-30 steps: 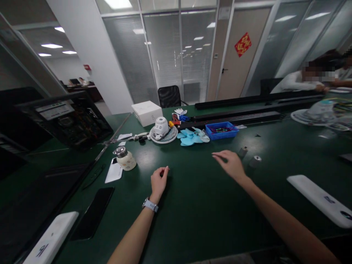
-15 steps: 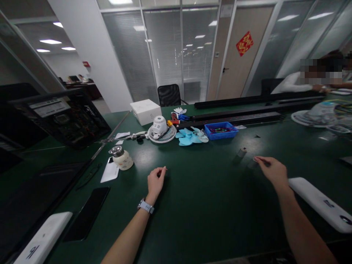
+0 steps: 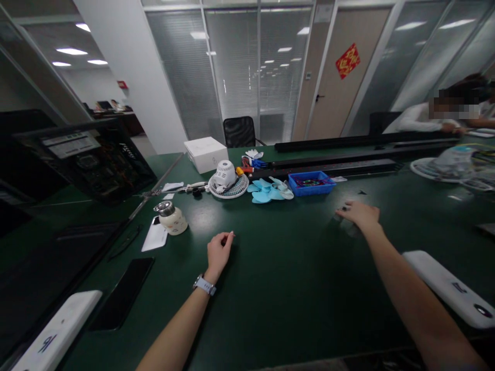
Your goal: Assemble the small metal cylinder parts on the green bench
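Observation:
My left hand [image 3: 219, 251] rests on the green table with its fingers curled and the thumb against the forefinger. Whether anything small is in that pinch cannot be seen. Farther right, my right hand [image 3: 360, 213] reaches forward, thumb and fingers closed about the top of a small greyish cylinder [image 3: 339, 216] standing on the table. The fingers hide most of this cylinder. Beyond my hands lie light-blue fan blades [image 3: 266, 191] and a blue tray [image 3: 313, 189] with small coloured parts in it.
A cream jar [image 3: 172, 221] with a metal lid, a black phone [image 3: 124, 293] and a white fan part [image 3: 226, 180] are on the left. White elongated devices [image 3: 448, 288] flank my arms. Black rails [image 3: 332, 165] lie at the back; a person sits at the far right.
My right hand has moved left and forward, from beside the small cylinder onto its top. My left hand stays where it was. The view has shifted very slightly.

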Action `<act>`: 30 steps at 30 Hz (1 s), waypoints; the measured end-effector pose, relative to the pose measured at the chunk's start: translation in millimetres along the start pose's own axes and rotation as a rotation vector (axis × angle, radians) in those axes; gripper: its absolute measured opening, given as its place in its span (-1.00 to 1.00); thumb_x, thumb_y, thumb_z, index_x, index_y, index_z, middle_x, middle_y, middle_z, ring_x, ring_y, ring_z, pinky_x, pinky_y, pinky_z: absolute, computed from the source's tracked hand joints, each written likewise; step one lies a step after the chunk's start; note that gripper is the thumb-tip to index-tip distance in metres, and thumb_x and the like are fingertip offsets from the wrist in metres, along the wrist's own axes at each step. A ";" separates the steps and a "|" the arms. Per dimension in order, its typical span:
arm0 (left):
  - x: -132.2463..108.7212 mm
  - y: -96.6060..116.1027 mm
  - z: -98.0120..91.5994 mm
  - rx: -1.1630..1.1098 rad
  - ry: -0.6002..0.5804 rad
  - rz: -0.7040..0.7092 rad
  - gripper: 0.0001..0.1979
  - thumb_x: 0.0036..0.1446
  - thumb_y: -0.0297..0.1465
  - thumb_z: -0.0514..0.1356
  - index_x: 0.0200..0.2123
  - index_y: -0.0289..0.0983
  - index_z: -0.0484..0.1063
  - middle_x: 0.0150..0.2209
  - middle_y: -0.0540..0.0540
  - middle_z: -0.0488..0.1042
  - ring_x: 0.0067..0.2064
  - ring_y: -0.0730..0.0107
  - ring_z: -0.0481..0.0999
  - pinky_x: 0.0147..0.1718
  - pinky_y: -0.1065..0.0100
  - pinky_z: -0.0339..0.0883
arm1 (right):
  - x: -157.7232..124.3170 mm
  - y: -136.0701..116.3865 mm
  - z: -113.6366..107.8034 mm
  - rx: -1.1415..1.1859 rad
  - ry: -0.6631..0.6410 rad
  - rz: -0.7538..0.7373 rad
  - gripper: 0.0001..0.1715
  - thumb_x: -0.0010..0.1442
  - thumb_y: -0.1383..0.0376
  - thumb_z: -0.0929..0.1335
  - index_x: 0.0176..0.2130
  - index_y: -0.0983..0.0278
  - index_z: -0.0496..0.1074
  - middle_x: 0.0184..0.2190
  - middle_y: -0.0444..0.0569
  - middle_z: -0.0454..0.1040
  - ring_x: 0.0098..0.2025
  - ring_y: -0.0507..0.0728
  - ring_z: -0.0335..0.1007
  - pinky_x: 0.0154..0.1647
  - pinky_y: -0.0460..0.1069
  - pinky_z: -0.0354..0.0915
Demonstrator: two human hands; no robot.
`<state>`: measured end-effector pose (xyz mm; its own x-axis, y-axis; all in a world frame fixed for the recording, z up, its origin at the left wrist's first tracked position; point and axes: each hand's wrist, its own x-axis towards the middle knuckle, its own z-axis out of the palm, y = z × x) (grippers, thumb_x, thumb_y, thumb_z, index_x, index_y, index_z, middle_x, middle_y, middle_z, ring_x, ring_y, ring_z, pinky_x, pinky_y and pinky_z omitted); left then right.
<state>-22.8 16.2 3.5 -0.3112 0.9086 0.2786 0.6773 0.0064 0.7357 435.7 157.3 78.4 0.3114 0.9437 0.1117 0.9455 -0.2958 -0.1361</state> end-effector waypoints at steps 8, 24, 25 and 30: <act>0.3 0.2 0.8 -0.012 -0.007 0.019 -0.57 0.24 -0.06 0.02 -0.33 -0.21 0.56 -0.39 -0.03 0.54 -0.33 0.33 0.46 -0.32 0.35 0.25 | -45.2 -49.7 7.1 0.189 0.221 -0.330 -0.57 0.03 0.03 0.40 -0.21 0.26 0.59 -0.35 0.12 0.60 -0.19 0.30 0.50 0.17 0.34 0.02; -27.7 45.8 18.7 -0.043 -0.027 0.306 -0.79 0.13 -0.21 0.26 -0.15 -0.03 0.58 0.04 -0.11 0.33 0.13 0.12 0.21 0.14 -0.01 0.16 | -180.7 -175.4 66.6 0.852 -0.102 -0.895 -0.30 -0.01 0.11 0.47 0.11 0.14 0.33 -0.11 -0.06 0.56 0.04 0.19 0.43 0.32 0.29 -0.06; -27.4 46.7 21.3 -0.043 -0.023 0.303 -0.81 0.13 -0.21 0.26 -0.17 -0.02 0.59 0.05 -0.11 0.32 0.14 0.11 0.20 0.14 -0.02 0.16 | -180.9 -173.8 71.4 0.875 -0.119 -0.879 -0.24 -0.04 0.07 0.49 0.12 0.14 0.32 -0.07 -0.04 0.54 0.05 0.20 0.42 0.31 0.30 -0.05; -22.6 50.0 27.4 -0.058 -0.008 0.299 -0.87 0.11 -0.22 0.28 -0.28 -0.03 0.62 0.04 -0.10 0.31 0.13 0.10 0.20 0.13 -0.02 0.17 | -183.4 -174.4 82.5 0.895 -0.186 -0.883 -0.28 -0.06 0.00 0.49 0.07 0.13 0.37 0.06 0.01 0.47 0.08 0.24 0.40 0.30 0.30 0.00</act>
<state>36.4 7.4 17.1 -0.0983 0.8701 0.4829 0.6990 -0.2850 0.6558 205.8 48.0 0.5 -0.4757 0.7962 0.3738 0.4068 0.5759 -0.7091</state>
